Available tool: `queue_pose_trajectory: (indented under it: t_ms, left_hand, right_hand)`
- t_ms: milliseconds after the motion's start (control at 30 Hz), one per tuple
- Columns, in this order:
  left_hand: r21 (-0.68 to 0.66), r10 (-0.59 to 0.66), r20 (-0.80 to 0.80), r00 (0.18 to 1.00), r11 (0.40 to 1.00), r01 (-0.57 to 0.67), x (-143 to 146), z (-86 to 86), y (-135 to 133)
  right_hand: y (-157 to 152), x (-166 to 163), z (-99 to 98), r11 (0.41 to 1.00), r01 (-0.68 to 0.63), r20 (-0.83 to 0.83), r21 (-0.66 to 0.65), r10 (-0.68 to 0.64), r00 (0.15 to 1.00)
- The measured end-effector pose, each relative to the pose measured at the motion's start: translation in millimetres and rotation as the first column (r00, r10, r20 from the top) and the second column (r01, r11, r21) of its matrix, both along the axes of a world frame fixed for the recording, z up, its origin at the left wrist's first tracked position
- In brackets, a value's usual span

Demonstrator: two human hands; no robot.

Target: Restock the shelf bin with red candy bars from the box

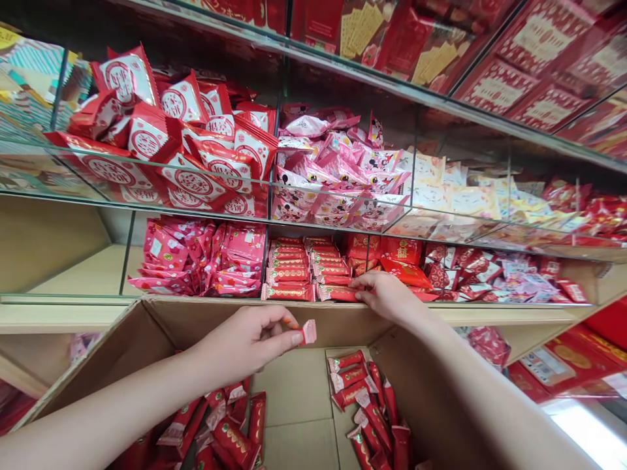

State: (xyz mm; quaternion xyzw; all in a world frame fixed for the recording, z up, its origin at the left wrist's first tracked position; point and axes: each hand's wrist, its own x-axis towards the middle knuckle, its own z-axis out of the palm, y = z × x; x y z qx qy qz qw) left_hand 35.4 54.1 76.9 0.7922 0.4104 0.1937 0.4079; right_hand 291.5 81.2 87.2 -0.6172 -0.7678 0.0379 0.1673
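Note:
My left hand (255, 336) is closed above the cardboard box (196, 321), pinching a small red snack packet whose pink crimped end (309, 331) sticks out past the thumb. Most of that packet is hidden by the fingers. At the lower shelf, my right hand (385, 295) has thumb and fingers closed around the right end of a red snack packet (337, 293), at the front bottom of the right-hand stack (329, 261). A matching stack (288, 267) lies just left of it. Inside the box, loose red packets gather at left (235, 440) and right (375, 408).
Pink flowered packets (238, 254) and red pouches (401, 251) flank the stacks. A glass-fronted shelf (337, 225) above holds red-and-white packets (193, 179) and pink cartoon packets (337, 163). Thin dividers separate the compartments. Red cartons (558, 359) stand at lower right.

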Motion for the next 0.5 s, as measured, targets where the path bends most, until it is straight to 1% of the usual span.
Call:
queue_pose_trajectory:
  t_ms: [67, 100, 133, 167, 200, 233, 267, 300, 333, 367, 433, 500]
  left_hand:
    - [-0.118, 0.049, 0.086, 0.995, 0.992, -0.038, 1, 1.2, 1]
    - [-0.164, 0.070, 0.126, 0.990, 0.985, -0.048, 1, 2.2, 1]
    - [-0.194, 0.088, 0.160, 0.983, 0.979, -0.056, 2, 3.3, 1]
    - [-0.215, 0.103, 0.190, 0.977, 0.975, -0.061, 2, 4.4, 1]
    - [-0.234, 0.109, 0.215, 0.970, 0.971, -0.057, 3, 5.3, 0]
    - [-0.252, 0.108, 0.238, 0.965, 0.967, -0.047, 3, 5.9, -1]
    - [-0.270, 0.105, 0.255, 0.961, 0.962, -0.034, 4, 6.2, -2]
    - [-0.285, 0.102, 0.267, 0.958, 0.958, -0.023, 4, 6.4, -3]
    - [-0.297, 0.098, 0.274, 0.957, 0.955, -0.013, 4, 6.5, -3]
    - [-0.306, 0.092, 0.277, 0.956, 0.952, -0.003, 4, 6.8, -4]
    - [-0.325, 0.091, 0.273, 0.958, 0.946, 0.003, 4, 8.9, -5]
    - [-0.364, 0.108, 0.267, 0.958, 0.932, -0.004, 4, 12.8, -5]
  right_hand:
    - [-7, -9, 4.4, 0.993, -0.058, -0.102, 0.106, 0.069, 0.992]
    - [-13, -15, 6.2, 0.987, -0.102, -0.199, 0.122, 0.125, 0.972]
    - [-19, -23, 7.4, 0.982, -0.160, -0.325, 0.102, 0.185, 0.927]
    - [-25, -32, 7.8, 0.971, -0.233, -0.468, 0.054, 0.231, 0.853]
    - [-31, -40, 7.4, 0.951, -0.308, -0.605, -0.005, 0.243, 0.759]
    - [-36, -48, 6.3, 0.927, -0.370, -0.718, -0.060, 0.217, 0.661]
    - [-40, -55, 4.7, 0.905, -0.413, -0.798, -0.102, 0.174, 0.577]
    - [-43, -61, 3.0, 0.888, -0.439, -0.848, -0.138, 0.123, 0.515]
    - [-44, -65, 1.3, 0.876, -0.451, -0.877, -0.169, 0.075, 0.475]
    - [-45, -67, -0.2, 0.867, -0.459, -0.891, -0.195, 0.039, 0.451]
    - [-43, -66, -2.2, 0.858, -0.468, -0.907, -0.212, 0.005, 0.421]
    - [-39, -63, -3.3, 0.871, -0.451, -0.914, -0.196, 0.004, 0.405]
